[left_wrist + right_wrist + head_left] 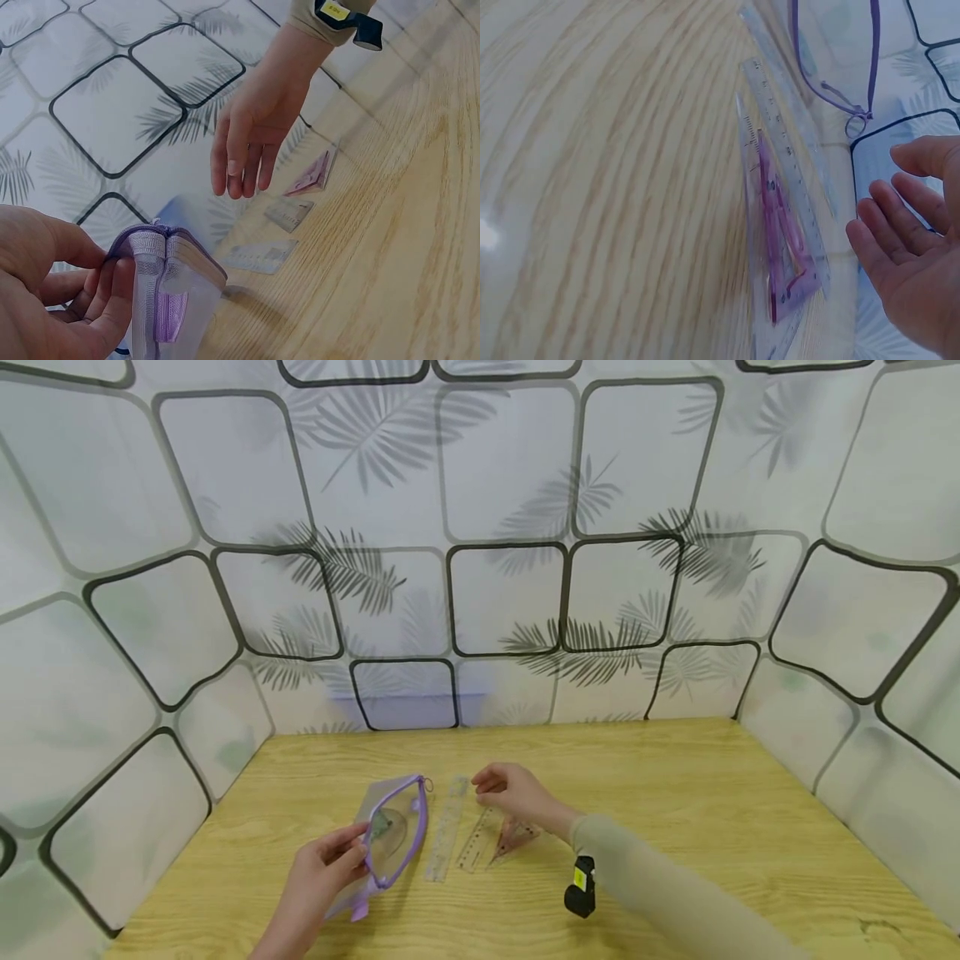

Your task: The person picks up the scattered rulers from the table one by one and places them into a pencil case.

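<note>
My left hand (318, 878) pinches the near side of a translucent zip pouch (423, 827) with purple edging. The pouch's mouth gapes, and a clear protractor (397, 839) shows through it beside something greenish. Just right of the pouch, a long clear ruler (447, 831) lies on the table. Beside it are a shorter clear piece with ruler markings (474, 843) and a pink triangular set square (799, 289), which partly overlaps other clear plastic. Above the far ends of these pieces hovers my right hand (517, 792), its fingers relaxed and holding nothing.
The wood-grain table (675, 827) extends to both sides. Patterned fabric (510, 602) with leaves and rounded squares hangs along its back and sides. A black device with a yellow label (580, 887) is strapped to the right wrist.
</note>
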The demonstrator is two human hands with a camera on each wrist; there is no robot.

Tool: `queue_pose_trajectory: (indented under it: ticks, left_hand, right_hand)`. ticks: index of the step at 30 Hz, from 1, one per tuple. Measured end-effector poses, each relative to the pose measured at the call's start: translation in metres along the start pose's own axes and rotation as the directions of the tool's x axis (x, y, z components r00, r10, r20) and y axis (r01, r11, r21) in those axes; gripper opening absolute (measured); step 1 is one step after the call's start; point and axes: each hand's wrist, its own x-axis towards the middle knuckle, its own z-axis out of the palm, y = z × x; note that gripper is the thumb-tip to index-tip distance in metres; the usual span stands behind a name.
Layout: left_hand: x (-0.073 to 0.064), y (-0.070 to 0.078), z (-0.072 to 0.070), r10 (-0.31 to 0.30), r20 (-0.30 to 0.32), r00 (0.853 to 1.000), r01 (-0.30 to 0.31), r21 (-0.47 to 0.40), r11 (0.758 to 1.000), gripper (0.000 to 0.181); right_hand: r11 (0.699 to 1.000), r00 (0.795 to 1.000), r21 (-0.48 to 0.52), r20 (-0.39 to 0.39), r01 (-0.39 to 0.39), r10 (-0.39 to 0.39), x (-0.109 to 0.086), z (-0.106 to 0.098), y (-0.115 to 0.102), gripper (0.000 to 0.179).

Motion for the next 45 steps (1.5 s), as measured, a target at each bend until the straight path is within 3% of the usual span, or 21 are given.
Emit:
queue_pose_trajectory:
  ticks: [10, 18, 29, 36, 45]
  left_hand:
    - [0.001, 0.000, 0.002, 0.040, -0.009, 0.999, -0.040, 0.005, 0.999, 0.039]
    - [0.000, 0.000, 0.003, 0.018, -0.015, 1.000, -0.018, 0.009, 1.000, 0.038]
    - [0.000, -0.002, 0.002, 0.000, -0.008, 1.000, 0.000, -0.005, 1.000, 0.039]
    - [0.000, -0.002, 0.002, -0.004, -0.003, 1.000, 0.004, -0.011, 1.000, 0.039]
    - [0.001, -0.004, 0.002, 0.005, 0.004, 1.000, -0.005, -0.008, 1.000, 0.039]
  right_hand:
    - [0.994, 0.994, -0.055, 0.065, 0.093, -0.090, -0.011, -0.017, 0.010, 0.030]
    - [0.990, 0.980, -0.059, 0.161, 0.127, -0.116, -0.020, -0.028, 0.028, 0.032]
    - [0.972, 0.970, -0.122, 0.162, 0.200, -0.180, -0.029, -0.032, 0.042, 0.032]
    - [0.966, 0.971, -0.168, 0.167, 0.196, -0.168, -0.032, -0.034, 0.050, 0.033]
    - [0.949, 0.961, -0.198, 0.178, 0.246, -0.212, -0.035, -0.036, 0.060, 0.032]
